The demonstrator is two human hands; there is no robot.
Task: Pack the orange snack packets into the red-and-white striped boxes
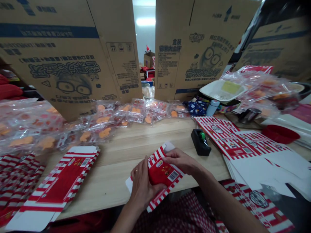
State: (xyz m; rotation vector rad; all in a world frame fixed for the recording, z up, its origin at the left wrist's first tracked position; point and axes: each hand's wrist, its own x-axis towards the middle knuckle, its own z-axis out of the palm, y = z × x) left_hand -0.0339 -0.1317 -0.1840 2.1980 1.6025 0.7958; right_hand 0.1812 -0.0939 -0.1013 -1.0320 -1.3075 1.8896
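Note:
A red and white striped carton (165,171) with a barcode is held at the table's front edge, between my two hands. My left hand (143,184) is wrapped around its left side, thumb lying across the printed face. At the upper right, my right hand (181,160) grips the carton near its end, fingers on the front. White flaps stick out at the top and at the left. The fingertips behind the carton are hidden. To the left lies a stack of flattened striped cartons (65,179) with white flaps.
Clear bags with orange pieces (104,119) line the table's back. A black tape dispenser (200,142) stands right of the hands. Printed carton sheets (245,142) and a red bowl (280,133) lie at the right. Large cardboard boxes (116,64) stand behind.

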